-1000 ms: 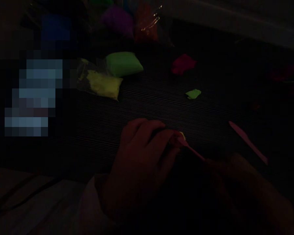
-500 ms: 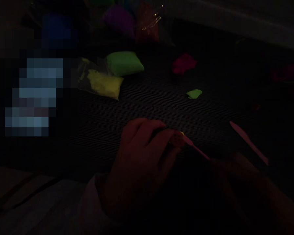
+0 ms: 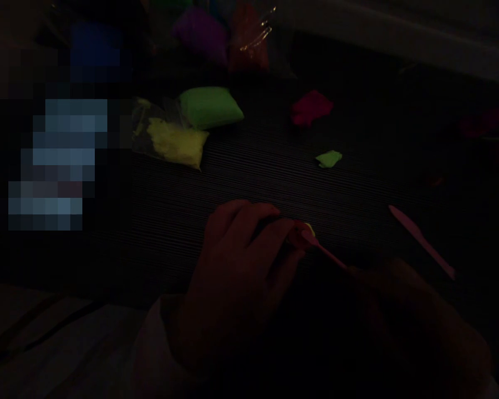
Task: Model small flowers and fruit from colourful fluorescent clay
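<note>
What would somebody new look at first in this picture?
Probably the glowing pale-blue blocky patch on the far left, the brightest thing in a very dark view. Next, perhaps, the light-green packet touching the yellow one, above the left hand. Then maybe the pink tool in the right hand, its tip at a small red piece.

Right hand: fingers lost in shadow; grip on the pink modelling tool indistinct. Small red piece: partly covered by left hand and tool tip. Upper-left area: pixelated, contents unreadable. Purple pack: outline dim.
</note>
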The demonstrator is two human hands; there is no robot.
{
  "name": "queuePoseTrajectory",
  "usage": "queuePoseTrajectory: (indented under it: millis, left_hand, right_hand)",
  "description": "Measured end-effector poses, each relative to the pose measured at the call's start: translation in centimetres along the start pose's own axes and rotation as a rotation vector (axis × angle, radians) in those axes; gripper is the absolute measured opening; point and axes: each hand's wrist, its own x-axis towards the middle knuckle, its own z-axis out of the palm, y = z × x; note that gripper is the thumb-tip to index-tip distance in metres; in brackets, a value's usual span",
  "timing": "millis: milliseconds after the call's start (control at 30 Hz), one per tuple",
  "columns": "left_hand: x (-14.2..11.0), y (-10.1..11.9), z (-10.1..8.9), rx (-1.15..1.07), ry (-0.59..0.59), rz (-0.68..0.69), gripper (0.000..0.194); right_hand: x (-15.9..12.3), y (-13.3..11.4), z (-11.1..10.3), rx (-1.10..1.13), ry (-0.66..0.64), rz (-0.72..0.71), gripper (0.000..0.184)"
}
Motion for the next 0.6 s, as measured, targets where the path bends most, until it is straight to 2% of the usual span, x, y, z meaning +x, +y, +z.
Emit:
queuePoseTrajectory:
  millis: [133, 300, 600]
  left_hand:
    - [-0.02, 0.02, -0.02, -0.001, 0.003, 0.004, 0.02]
    - [-0.05, 0.03, -0.04, 0.002, -0.007, -0.003, 0.022]
    - [-0.09, 0.01, -0.06, -0.001, -0.016, -0.014, 0.022]
  right_hand:
    - [0.18, 0.08, 0.36, -0.02, -0.01, 0.004, 0.01]
    - [0.15, 0.28, 0.68, -0.003, 0.038, -0.054, 0.012]
    - [-0.26, 0.33, 0.67, -0.017, 0.055, 0.018, 0.015]
